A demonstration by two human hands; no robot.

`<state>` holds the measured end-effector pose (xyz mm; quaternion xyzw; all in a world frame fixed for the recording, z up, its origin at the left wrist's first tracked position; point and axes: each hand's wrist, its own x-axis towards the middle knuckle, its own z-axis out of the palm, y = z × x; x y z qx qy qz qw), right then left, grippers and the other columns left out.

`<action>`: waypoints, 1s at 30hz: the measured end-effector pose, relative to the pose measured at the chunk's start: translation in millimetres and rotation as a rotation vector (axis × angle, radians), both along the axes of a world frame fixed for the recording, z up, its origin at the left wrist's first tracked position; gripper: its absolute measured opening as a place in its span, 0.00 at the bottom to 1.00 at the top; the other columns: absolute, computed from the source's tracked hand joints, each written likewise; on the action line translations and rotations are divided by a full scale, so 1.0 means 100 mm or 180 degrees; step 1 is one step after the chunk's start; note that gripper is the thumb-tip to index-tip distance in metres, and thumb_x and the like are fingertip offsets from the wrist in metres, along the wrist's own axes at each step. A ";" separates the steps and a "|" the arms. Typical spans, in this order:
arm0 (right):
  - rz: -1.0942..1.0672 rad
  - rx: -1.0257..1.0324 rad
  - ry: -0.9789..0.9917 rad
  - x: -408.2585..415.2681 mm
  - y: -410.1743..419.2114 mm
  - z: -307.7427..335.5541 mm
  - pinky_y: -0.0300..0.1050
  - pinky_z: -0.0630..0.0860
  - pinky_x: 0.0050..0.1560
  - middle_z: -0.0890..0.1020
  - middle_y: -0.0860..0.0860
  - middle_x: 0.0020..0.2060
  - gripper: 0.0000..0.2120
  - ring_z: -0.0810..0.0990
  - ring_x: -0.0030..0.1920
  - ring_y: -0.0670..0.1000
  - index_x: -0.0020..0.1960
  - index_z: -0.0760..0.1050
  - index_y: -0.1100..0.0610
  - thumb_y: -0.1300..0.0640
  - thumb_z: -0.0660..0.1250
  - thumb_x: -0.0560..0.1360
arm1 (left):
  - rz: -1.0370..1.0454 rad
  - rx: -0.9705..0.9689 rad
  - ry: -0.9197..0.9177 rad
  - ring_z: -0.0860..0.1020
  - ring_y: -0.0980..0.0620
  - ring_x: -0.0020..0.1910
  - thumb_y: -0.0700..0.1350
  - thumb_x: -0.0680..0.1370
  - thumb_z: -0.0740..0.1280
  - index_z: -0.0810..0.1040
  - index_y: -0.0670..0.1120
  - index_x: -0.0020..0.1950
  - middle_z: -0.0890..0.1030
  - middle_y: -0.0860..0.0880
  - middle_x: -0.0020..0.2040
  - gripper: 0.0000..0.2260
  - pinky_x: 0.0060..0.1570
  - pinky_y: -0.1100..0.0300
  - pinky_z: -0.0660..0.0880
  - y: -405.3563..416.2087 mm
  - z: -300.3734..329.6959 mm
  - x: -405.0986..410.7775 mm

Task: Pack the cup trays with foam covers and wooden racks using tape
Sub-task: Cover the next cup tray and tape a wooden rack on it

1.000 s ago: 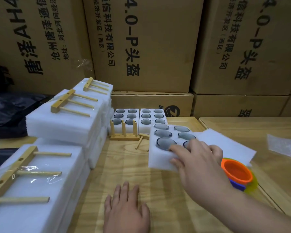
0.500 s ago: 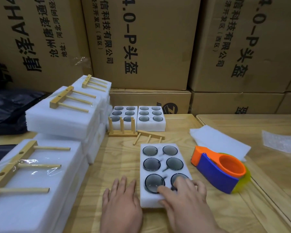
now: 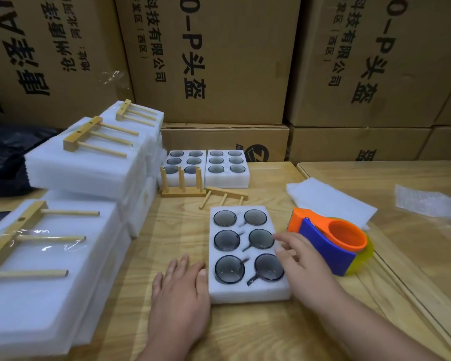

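Observation:
A white foam cup tray [image 3: 248,293] with several dark glass cups lies flat on the wooden table in front of me. My left hand [image 3: 180,290] rests flat on the table, its thumb side against the tray's left edge. My right hand [image 3: 302,259] hovers over the tray's right edge with fingers spread, holding nothing. An orange and blue tape dispenser [image 3: 328,246] sits just right of the tray. Behind it lies a foam cover sheet [image 3: 328,199]. A loose wooden rack [image 3: 224,195] lies beyond the tray, and another rack [image 3: 182,185] stands upright.
Two more cup trays [image 3: 227,175] stand at the back. Stacks of packed foam bundles with taped wooden racks [image 3: 50,256] fill the left side. Cardboard boxes [image 3: 219,61] wall the rear. A piece of bubble wrap [image 3: 425,204] lies at the right.
The cup tray came from the back right down to the table in front of me and now lies flat. My right hand let go and shifted to its right edge.

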<state>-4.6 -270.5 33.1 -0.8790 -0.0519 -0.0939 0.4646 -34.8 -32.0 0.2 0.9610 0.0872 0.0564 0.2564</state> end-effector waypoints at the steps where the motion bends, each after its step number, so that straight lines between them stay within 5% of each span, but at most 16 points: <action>1: 0.0053 0.0106 0.0148 0.01 -0.01 -0.04 0.37 0.70 0.64 0.73 0.33 0.63 0.13 0.72 0.63 0.32 0.63 0.73 0.36 0.52 0.63 0.82 | -0.0003 0.0000 0.0011 0.48 0.59 0.81 0.57 0.84 0.44 0.65 0.62 0.76 0.54 0.59 0.82 0.23 0.79 0.54 0.41 0.00 0.01 -0.01; 5: 0.0233 0.0556 0.0576 0.01 0.01 -0.13 0.38 0.64 0.73 0.72 0.33 0.69 0.26 0.68 0.70 0.33 0.74 0.69 0.43 0.60 0.67 0.80 | -0.0109 -0.0149 0.0051 0.47 0.59 0.81 0.58 0.84 0.44 0.67 0.62 0.75 0.54 0.59 0.82 0.23 0.78 0.55 0.40 0.00 0.03 -0.04; 8: 0.0211 0.0644 0.0616 -0.04 0.03 -0.16 0.35 0.64 0.71 0.70 0.27 0.67 0.31 0.65 0.68 0.26 0.70 0.67 0.35 0.65 0.64 0.77 | -0.0249 -0.0312 0.0032 0.49 0.60 0.80 0.58 0.84 0.47 0.73 0.60 0.72 0.58 0.61 0.80 0.22 0.78 0.56 0.41 0.04 0.03 -0.07; 10: 0.0211 0.0735 0.0621 -0.10 0.04 -0.16 0.39 0.66 0.72 0.73 0.31 0.68 0.33 0.69 0.69 0.31 0.69 0.68 0.34 0.66 0.63 0.74 | -0.0287 -0.0530 -0.0086 0.54 0.61 0.79 0.57 0.84 0.52 0.79 0.56 0.68 0.65 0.63 0.77 0.20 0.78 0.58 0.44 0.07 0.02 -0.09; 14: 0.0265 0.0960 0.0584 -0.24 0.02 -0.21 0.44 0.72 0.69 0.77 0.36 0.67 0.30 0.74 0.68 0.38 0.68 0.72 0.37 0.56 0.64 0.68 | -0.0138 -0.0849 -0.0275 0.63 0.61 0.75 0.52 0.84 0.57 0.84 0.51 0.61 0.75 0.63 0.69 0.17 0.77 0.56 0.52 0.11 -0.01 -0.05; 18: 0.0328 0.1302 0.0582 -0.20 -0.03 -0.18 0.32 0.77 0.52 0.83 0.36 0.57 0.16 0.81 0.57 0.38 0.64 0.76 0.42 0.53 0.67 0.77 | 0.0053 -0.0720 -0.0394 0.77 0.50 0.64 0.50 0.80 0.64 0.85 0.50 0.48 0.83 0.55 0.57 0.10 0.64 0.51 0.71 0.15 0.04 0.15; 20: 0.0170 0.1248 0.0547 -0.14 -0.03 -0.16 0.31 0.77 0.49 0.83 0.35 0.54 0.11 0.82 0.54 0.37 0.62 0.77 0.43 0.54 0.66 0.82 | 0.0028 -0.0514 -0.0285 0.71 0.49 0.72 0.51 0.81 0.63 0.81 0.55 0.60 0.78 0.53 0.68 0.11 0.69 0.52 0.67 0.20 0.07 0.27; 23: 0.0060 0.1101 0.0668 -0.06 -0.01 -0.14 0.38 0.78 0.51 0.82 0.35 0.51 0.11 0.82 0.51 0.38 0.60 0.75 0.42 0.53 0.68 0.80 | -0.0083 0.0280 0.0066 0.49 0.52 0.82 0.58 0.83 0.53 0.61 0.60 0.79 0.54 0.56 0.82 0.23 0.79 0.51 0.48 0.27 0.01 0.42; 30: -0.0213 0.0443 0.0270 0.17 -0.04 0.12 0.32 0.74 0.44 0.82 0.39 0.48 0.07 0.79 0.45 0.35 0.53 0.77 0.42 0.52 0.70 0.77 | 0.0047 0.0518 -0.0033 0.49 0.54 0.81 0.63 0.81 0.48 0.59 0.62 0.79 0.53 0.58 0.82 0.25 0.79 0.49 0.47 0.25 -0.05 0.46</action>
